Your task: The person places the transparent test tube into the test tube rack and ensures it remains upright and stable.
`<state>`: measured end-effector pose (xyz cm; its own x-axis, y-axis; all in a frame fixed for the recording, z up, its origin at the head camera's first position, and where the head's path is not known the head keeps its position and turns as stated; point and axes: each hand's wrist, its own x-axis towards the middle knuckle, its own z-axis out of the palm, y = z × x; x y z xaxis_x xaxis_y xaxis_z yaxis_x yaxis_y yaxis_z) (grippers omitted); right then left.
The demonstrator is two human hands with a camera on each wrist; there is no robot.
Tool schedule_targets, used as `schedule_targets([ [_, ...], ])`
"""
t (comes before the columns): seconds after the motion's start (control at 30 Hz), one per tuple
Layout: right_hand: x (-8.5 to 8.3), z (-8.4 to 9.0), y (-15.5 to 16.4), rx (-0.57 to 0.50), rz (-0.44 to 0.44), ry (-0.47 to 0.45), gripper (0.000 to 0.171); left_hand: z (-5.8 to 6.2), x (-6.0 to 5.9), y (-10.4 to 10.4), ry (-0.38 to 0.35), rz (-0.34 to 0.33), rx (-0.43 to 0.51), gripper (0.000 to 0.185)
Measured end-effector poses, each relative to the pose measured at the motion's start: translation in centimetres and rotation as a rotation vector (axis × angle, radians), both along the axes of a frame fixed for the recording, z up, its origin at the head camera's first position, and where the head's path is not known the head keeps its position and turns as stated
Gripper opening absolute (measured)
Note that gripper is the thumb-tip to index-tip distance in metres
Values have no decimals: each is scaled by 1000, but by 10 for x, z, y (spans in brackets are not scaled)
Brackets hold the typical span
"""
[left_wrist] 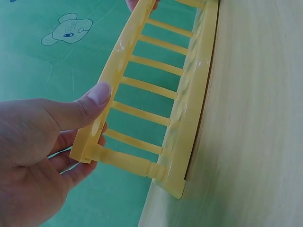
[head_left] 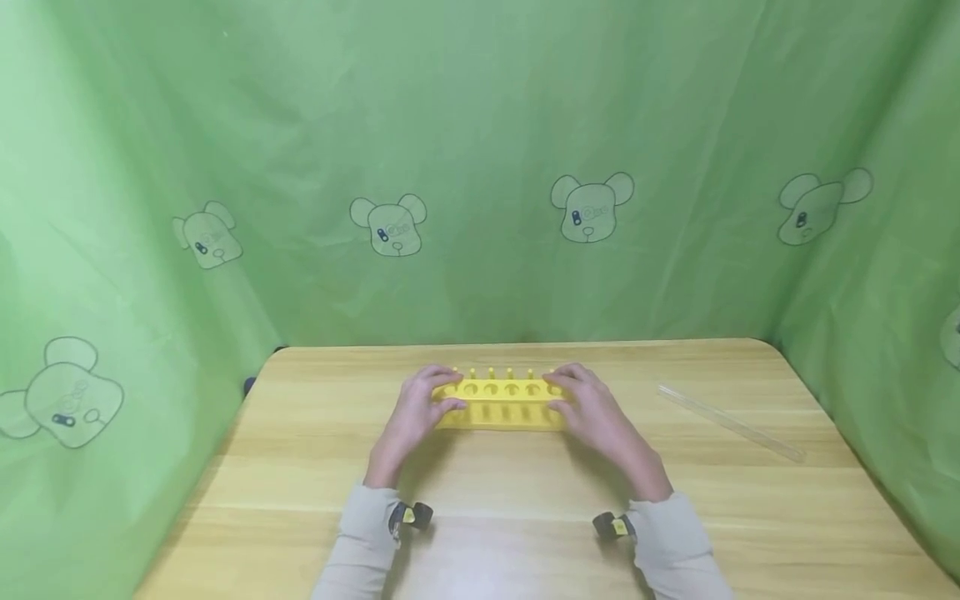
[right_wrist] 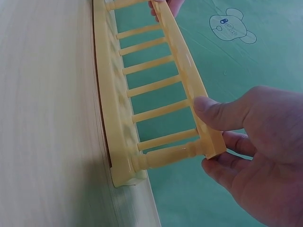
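We see a green curtain (head_left: 480, 108) rising behind and down both sides of the scene, with animal heads (head_left: 592, 212) printed on it in dark outline. In front of it we have the desk (head_left: 517, 487), a pale wood-grained top with rounded far corners. 2 light sleeves (head_left: 356, 542) reach in over it from the near side.

Between them and beyond, toward the far edge of the desk and around its middle, we find the yellow rack (head_left: 501, 400), upright and set crosswise. Its upper bar (left_wrist: 117, 61) runs above a long base (left_wrist: 191, 113), joined at the end by a thick post (left_wrist: 125, 162). The base lies along the desk, though we cannot tell whether its full length touches.

The left hand (head_left: 414, 408) grips the rack's left end, thumb on the near side of the upper bar, fingers curled beyond it. The right hand (head_left: 597, 414) holds the right end likewise.

To the right of the rack, apart from the right hand, we see a clear rod (head_left: 731, 423) lying aslant on the desk. At each wrist sits a small black device (head_left: 411, 515) with a yellow label. Last, we count 6 slender pegs (head_left: 491, 372), their tips in a row behind the upper bar's round holes (head_left: 512, 389).
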<state>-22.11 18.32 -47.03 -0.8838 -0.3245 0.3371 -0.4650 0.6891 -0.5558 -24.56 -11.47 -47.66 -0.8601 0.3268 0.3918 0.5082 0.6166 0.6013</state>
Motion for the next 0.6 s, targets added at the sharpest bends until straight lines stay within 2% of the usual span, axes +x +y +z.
schedule_targets([
  [0.27, 1, 2, 3, 8, -12, -10, 44, 2, 0, 4, -29, -4, 8, 45],
  [0.6, 1, 6, 4, 9, -5, -22, 44, -2, -4, 5, -2, -13, 19, 45],
])
